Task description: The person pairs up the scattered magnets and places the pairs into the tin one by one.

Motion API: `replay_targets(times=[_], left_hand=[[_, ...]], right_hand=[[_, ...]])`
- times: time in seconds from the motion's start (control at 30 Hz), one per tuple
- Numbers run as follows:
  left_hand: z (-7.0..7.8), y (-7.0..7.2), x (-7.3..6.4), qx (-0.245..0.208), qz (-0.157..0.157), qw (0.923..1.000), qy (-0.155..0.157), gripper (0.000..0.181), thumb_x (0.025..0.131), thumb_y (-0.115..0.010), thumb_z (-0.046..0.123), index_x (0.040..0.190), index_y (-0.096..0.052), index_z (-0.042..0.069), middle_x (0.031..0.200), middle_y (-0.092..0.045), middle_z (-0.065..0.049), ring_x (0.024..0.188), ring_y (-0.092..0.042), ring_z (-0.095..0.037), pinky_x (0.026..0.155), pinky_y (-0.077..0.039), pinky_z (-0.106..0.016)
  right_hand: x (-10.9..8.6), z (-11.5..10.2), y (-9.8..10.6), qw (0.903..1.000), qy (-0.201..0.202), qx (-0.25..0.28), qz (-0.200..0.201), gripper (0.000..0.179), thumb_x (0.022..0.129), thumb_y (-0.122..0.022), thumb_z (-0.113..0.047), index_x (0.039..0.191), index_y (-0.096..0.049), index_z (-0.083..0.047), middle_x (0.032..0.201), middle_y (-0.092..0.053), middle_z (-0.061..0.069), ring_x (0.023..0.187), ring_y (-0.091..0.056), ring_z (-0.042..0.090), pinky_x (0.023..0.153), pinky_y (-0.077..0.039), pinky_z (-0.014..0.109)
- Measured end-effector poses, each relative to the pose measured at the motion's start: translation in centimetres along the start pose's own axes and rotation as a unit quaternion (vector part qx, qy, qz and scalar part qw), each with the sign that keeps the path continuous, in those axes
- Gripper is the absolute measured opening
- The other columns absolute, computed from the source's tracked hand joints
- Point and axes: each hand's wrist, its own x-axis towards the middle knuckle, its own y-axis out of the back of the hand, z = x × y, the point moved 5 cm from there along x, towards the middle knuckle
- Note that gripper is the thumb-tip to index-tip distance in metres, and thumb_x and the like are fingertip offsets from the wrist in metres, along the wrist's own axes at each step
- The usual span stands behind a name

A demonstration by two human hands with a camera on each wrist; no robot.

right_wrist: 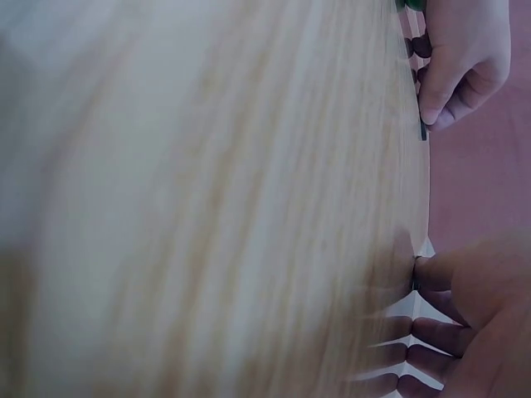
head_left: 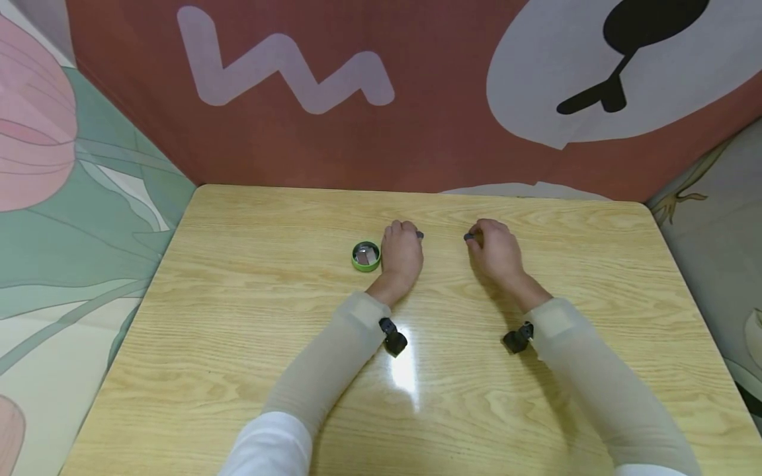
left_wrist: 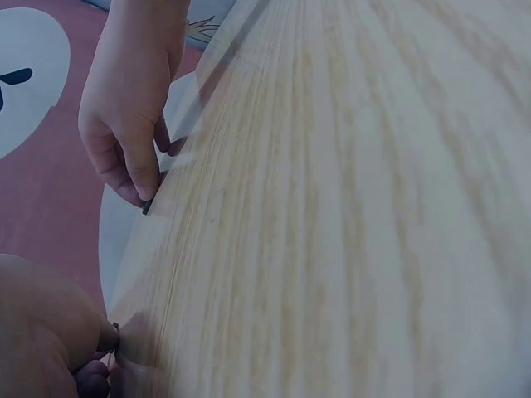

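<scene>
My left hand (head_left: 402, 254) pinches a small, flat dark disc-like piece (head_left: 419, 235) at the tabletop. My right hand (head_left: 499, 252) pinches a similar dark piece (head_left: 469, 237) some way to the right. Seen from the left wrist, the right hand's piece (left_wrist: 148, 206) stands on edge under the thumb and finger. In the right wrist view the left hand's piece (right_wrist: 423, 131) also looks thin and edge-on. Just left of my left hand sits a round green tin (head_left: 365, 268) with shiny greyish pieces inside. What exactly the dark pieces are cannot be made out.
The wood-grain table (head_left: 268, 231) reaches back to a red printed wall covering (head_left: 428, 132). A floral covering (head_left: 113, 218) hangs at the left side. Small black cameras (head_left: 395, 340) are strapped to both wrists.
</scene>
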Motion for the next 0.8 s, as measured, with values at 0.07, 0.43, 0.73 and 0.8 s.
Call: replay_targets(times=[0.07, 0.43, 0.73, 0.8], left_hand=[[0.00, 0.04, 0.04, 0.002, 0.001, 1.0000, -0.002, 0.023, 0.105, -0.059, 0.021, 0.114, -0.066, 0.002, 0.107, -0.062, -0.011, 0.101, -0.058, -0.025, 0.088, -0.051, -0.035], [0.13, -0.05, 0.18, 0.015, 0.008, 0.9997, -0.015, 0.023, 0.104, -0.060, 0.025, 0.110, -0.069, 0.005, 0.105, -0.065, -0.008, 0.098, -0.060, -0.023, 0.082, -0.053, -0.034], [0.41, -0.11, 0.35, 0.026, 0.003, 0.9994, -0.022, 0.025, 0.104, -0.060, 0.027, 0.113, -0.069, 0.006, 0.107, -0.066, -0.008, 0.099, -0.062, -0.023, 0.084, -0.054, -0.034], [0.53, -0.22, 0.41, 0.026, 0.001, 0.9993, -0.027, 0.025, 0.104, -0.060, 0.027, 0.113, -0.069, 0.006, 0.107, -0.065, -0.007, 0.099, -0.061, -0.022, 0.084, -0.054, -0.034]], right_hand=[[0.03, -0.07, 0.01, 1.0000, 0.001, -0.002, 0.001, 0.020, 0.100, -0.065, -0.009, 0.112, -0.065, 0.006, 0.132, -0.059, 0.029, 0.127, -0.050, 0.048, 0.103, -0.043, 0.061], [0.10, -0.42, -0.04, 0.9994, 0.009, -0.032, 0.012, 0.017, 0.099, -0.065, -0.009, 0.105, -0.066, 0.006, 0.116, -0.063, 0.028, 0.120, -0.053, 0.049, 0.097, -0.045, 0.063], [0.31, -0.66, -0.46, 0.9984, 0.005, -0.057, -0.005, 0.021, 0.100, -0.062, -0.012, 0.108, -0.065, 0.007, 0.123, -0.059, 0.030, 0.124, -0.049, 0.050, 0.098, -0.042, 0.067], [0.35, -0.78, -0.52, 0.9983, 0.004, -0.057, -0.006, 0.021, 0.100, -0.061, -0.012, 0.109, -0.065, 0.007, 0.126, -0.058, 0.030, 0.125, -0.048, 0.050, 0.099, -0.041, 0.067]])
